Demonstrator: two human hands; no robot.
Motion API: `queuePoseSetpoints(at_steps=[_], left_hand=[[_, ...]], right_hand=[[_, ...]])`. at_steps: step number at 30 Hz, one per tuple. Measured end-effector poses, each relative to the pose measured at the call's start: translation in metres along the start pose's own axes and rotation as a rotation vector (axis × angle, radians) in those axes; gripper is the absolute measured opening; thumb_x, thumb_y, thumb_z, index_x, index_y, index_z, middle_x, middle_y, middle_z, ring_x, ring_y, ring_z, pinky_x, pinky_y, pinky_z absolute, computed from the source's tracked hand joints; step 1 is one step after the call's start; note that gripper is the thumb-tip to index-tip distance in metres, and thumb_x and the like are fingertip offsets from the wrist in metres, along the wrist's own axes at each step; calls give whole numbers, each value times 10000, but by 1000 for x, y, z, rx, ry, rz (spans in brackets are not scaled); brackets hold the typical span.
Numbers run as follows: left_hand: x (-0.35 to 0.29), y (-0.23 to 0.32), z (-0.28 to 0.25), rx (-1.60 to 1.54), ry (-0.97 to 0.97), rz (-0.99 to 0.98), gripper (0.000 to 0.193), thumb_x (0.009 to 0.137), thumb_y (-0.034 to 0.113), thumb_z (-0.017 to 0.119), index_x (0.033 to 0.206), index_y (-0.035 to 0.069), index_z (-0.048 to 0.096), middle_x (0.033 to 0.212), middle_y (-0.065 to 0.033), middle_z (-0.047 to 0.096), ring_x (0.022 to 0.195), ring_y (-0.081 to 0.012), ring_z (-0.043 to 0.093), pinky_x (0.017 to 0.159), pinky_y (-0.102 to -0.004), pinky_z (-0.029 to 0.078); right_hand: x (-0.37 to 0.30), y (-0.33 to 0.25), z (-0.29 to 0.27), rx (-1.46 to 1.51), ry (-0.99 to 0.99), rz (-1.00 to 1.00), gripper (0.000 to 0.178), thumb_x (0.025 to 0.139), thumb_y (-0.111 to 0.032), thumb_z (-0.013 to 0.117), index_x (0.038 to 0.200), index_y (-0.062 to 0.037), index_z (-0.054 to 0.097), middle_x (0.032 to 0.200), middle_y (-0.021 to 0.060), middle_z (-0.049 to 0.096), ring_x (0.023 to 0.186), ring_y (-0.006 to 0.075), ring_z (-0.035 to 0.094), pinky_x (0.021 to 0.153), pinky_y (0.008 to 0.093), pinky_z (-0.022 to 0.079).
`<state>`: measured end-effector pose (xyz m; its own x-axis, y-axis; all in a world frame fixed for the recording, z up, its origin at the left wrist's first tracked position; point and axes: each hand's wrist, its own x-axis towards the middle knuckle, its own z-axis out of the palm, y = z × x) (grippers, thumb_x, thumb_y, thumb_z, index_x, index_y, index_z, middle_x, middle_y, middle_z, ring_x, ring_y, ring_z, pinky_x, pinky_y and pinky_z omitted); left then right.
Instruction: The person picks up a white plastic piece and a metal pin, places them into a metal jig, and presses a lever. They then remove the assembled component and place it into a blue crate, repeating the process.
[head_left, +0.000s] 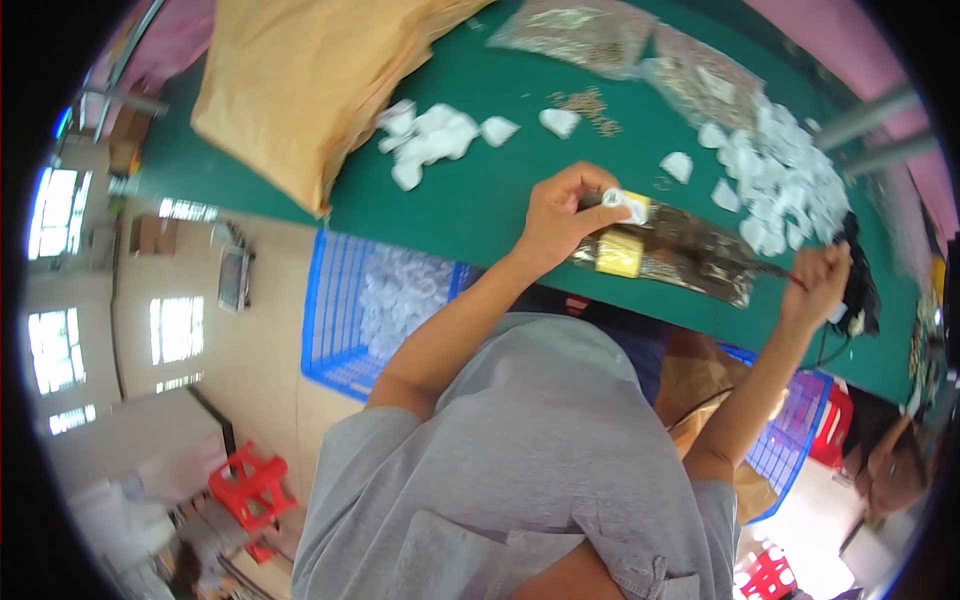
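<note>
My left hand (562, 215) pinches a small white plastic piece (627, 205) between thumb and fingers, just above a clear bag (700, 250) of small metal parts with a yellow label (620, 252). The bag lies at the near edge of the green table (480, 200). My right hand (820, 285) is closed at the bag's right end, on what looks like a thin tool with a red tip (797, 281). Loose white pieces lie in a pile (430, 135) to the left and a larger pile (785, 175) to the right.
A brown paper sack (300, 80) lies on the table's left part. Two clear bags of metal parts (590, 35) sit at the far edge. Blue crates (345, 320) (790, 430) stand under the table. Red stools (250, 490) and another person (890, 460) are nearby.
</note>
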<state>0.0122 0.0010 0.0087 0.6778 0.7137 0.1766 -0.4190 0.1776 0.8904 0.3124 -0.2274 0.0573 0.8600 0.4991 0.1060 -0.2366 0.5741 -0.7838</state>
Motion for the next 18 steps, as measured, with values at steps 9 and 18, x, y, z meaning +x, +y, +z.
queuePoseSetpoints(at_steps=[9, 18], left_hand=[[-204, 96, -215, 601, 464, -514, 280, 798, 72, 891, 998, 1, 708, 948, -70, 719, 886, -173, 681, 795, -314, 534], [-41, 118, -129, 912, 2, -77, 194, 943, 127, 774, 1096, 10, 749, 1010, -51, 755, 868, -119, 673, 786, -278, 540]], right_hand=[[14, 24, -46, 316, -18, 242, 318, 1107, -224, 571, 835, -63, 537, 571, -55, 302, 511, 71, 271, 543, 276, 287], [-23, 35, 16, -1355, 213, -643, 165, 1021, -135, 700, 1063, 18, 749, 993, 88, 756, 893, 187, 696, 844, 325, 549]])
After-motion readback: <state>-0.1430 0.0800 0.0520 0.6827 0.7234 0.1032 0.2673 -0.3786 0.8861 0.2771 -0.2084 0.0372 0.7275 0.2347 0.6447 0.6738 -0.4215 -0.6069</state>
